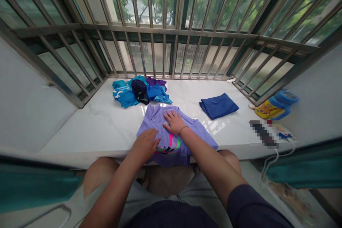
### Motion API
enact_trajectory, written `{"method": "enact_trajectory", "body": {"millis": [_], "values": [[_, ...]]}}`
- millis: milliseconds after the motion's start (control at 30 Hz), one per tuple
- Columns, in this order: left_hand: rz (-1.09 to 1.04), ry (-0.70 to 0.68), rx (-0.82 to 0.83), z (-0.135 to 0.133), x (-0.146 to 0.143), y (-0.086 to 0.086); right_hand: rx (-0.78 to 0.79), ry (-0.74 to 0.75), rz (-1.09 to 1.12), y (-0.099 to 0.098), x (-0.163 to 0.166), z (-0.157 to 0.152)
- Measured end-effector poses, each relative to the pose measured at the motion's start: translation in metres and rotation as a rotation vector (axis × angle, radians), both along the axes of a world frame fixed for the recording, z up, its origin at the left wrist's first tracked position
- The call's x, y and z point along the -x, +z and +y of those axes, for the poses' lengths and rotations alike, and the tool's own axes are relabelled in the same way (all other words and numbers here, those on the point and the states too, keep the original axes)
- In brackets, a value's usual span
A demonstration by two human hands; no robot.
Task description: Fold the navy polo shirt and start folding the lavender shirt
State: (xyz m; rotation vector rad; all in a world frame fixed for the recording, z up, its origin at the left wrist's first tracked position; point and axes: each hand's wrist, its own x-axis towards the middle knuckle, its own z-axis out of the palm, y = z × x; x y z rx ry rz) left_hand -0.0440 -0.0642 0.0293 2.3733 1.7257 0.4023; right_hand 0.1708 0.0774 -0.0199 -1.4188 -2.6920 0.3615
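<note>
A lavender T-shirt [197, 128] with a pink, green and black print lies spread on the white marble-look ledge, its lower part hanging over the front edge. My right hand [175, 123] rests flat on the upper middle of the shirt, fingers spread. On the shirt's left side lies my left hand [146, 144], fingers stretched out and thumb apart; nothing shows in its grasp. Wrinkles run across the cloth around both hands.
Crumpled blue, black and purple clothes [141, 91] lie at the back left. A folded dark blue cloth [219, 106] sits to the right. Farther right are a blue-yellow container [275, 105] and a white cable [276, 155]. Metal window bars [171, 35] enclose the ledge.
</note>
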Motion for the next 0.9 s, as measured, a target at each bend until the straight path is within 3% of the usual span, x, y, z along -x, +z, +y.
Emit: {"method": "enact_trajectory", "body": {"millis": [100,200,367,467,567,700,800,900], "values": [[-0.122,-0.065,-0.099,0.040,-0.013,-0.021,0.047,0.157,0.056,0.009,0.016,0.017],[-0.051,0.060,-0.002,0.066,-0.016,-0.045,0.063,0.139,0.125,0.018,0.021,0.016],[0.094,0.270,0.049,0.069,0.012,-0.066,-0.184,-0.171,0.268,0.011,-0.015,-0.049],[0.112,0.359,0.054,0.063,0.029,-0.065,-0.085,-0.452,0.077,0.001,-0.051,-0.094],[0.131,0.385,0.082,0.056,0.037,-0.062,0.050,-0.522,-0.095,-0.002,-0.075,-0.112],[0.168,0.376,0.093,0.035,0.035,-0.065,0.070,-0.483,-0.135,0.000,-0.083,-0.093],[0.176,0.366,0.093,0.018,0.029,-0.065,0.065,-0.449,-0.135,0.002,-0.084,-0.061],[0.137,0.357,0.077,0.017,0.014,-0.059,0.046,-0.366,-0.133,0.005,-0.085,-0.027]]}}
